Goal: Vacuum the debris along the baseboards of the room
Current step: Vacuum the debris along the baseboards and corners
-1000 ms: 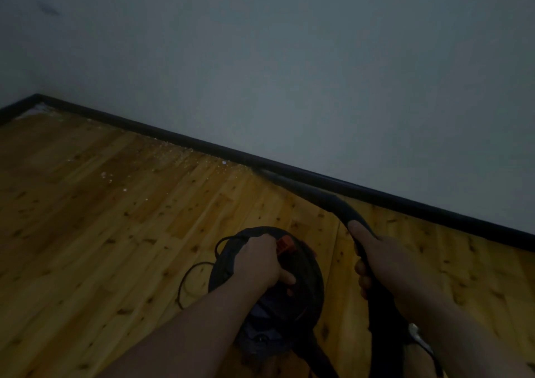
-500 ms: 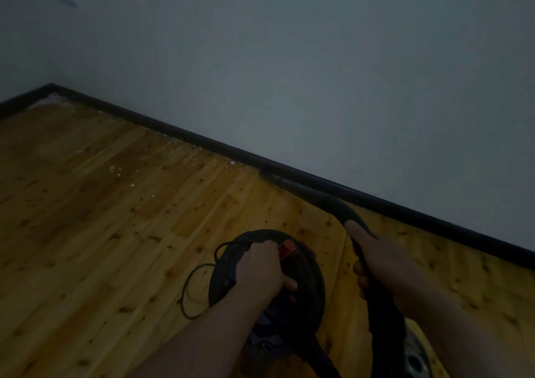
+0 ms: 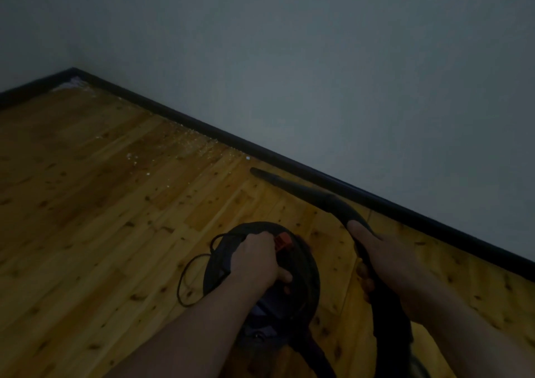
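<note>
- Round black canister vacuum is sat on the knotty yellow wooden plank floor, gripped at its top handle by the left hand; fingers are wrapped tight around the handle, next to the red switch.
- Black tapered crevice nozzle and hose is held by the right hand; fingers are curled shut around the hose, thumb laid along its top.
- Nozzle tip is aimed along the black baseboard, just beside it but apart from it; whether the tip touches the floor cannot be told.
- Progress, judged: the floor strip next to the baseboard from the nozzle tip back toward the right looks free of specks, so that stretch is taken as done.
- Left to do: pale scattered debris crumbs spread ahead of the tip along the baseboard, plus a whitish dust pile in the far corner. Roughly the far half of this wall's visible run is outstanding.
- Versus the earlier frames: the tip was pressed into the baseboard seam; it is now pulled slightly off it onto the open floor. Both grips are unchanged. The view has shifted, with the corner brought further into frame.
- Loose black power cord is looped left of the canister.
</note>
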A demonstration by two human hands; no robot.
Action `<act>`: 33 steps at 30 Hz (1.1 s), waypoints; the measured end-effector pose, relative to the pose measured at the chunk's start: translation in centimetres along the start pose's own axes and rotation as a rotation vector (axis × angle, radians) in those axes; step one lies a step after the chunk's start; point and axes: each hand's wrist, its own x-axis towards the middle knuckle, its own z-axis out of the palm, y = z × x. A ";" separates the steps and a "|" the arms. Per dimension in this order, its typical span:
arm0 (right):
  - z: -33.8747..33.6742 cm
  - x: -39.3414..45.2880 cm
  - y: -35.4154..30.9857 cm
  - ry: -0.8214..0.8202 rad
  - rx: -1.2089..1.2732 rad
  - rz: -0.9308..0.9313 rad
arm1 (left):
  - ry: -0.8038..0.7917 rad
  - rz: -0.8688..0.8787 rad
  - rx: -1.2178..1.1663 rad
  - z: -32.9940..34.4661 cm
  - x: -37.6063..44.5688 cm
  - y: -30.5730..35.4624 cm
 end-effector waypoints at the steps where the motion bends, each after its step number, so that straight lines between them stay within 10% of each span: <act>1: 0.2 0.0 -0.1 -0.008 -0.002 -0.004 | -0.003 0.001 0.000 -0.1 0.0 -0.2; 33: 3.7 5.4 -4.5 0.001 0.053 0.000 | -0.002 -0.056 -0.050 -2.2 3.3 -2.3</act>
